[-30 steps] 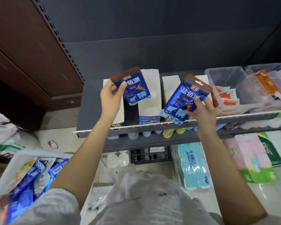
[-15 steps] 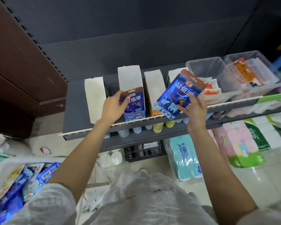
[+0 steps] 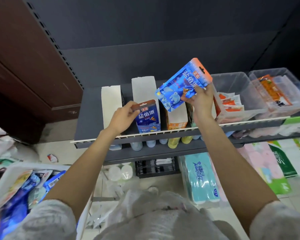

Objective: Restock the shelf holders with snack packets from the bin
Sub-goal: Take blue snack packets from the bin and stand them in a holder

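bin (image 3: 5,179) sits low at far left, full of blue packets, well apart from both hands, nearer the left arm. left hand (image 3: 123,116) is up at the shelf (image 3: 87,118), fingers pinching the top left corner of the dark blue packet (image 3: 148,116). that packet stands upright, long axis vertical, inside the second white holder (image 3: 144,89), so looks seated or nearly so. next holder to the right (image 3: 177,116) has an orange-print front and seems open on top, just below and left of the right hand (image 3: 200,99). right hand grips the light blue packet (image 3: 182,85) by its lower edge, thumb across the face. packet is tilted, long axis running lower-left to upper-right, hang tab highest, above the holders, touching none. my read: the coming move needs that packet turned upright, then lowered down and left into the open holder. right hand is nearer.
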{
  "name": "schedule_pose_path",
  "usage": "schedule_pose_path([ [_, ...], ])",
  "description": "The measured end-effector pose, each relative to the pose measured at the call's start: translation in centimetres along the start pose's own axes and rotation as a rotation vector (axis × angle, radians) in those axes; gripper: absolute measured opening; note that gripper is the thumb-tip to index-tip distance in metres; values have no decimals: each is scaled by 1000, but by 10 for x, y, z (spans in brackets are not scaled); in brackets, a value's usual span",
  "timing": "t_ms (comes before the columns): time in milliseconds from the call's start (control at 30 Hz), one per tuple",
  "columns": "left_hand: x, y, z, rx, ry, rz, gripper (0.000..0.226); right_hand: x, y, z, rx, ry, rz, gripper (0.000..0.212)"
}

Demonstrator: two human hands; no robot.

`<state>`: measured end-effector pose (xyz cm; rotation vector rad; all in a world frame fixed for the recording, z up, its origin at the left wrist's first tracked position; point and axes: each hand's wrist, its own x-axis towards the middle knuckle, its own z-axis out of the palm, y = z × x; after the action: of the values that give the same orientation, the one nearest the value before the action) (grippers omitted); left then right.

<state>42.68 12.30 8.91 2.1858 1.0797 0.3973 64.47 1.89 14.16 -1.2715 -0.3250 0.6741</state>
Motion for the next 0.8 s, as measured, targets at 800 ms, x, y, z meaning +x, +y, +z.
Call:
schedule_pose_path([
  [800, -24, -10, -1, 36, 90, 227, 25, -1, 49, 46, -790, -609, -236, 25],
])
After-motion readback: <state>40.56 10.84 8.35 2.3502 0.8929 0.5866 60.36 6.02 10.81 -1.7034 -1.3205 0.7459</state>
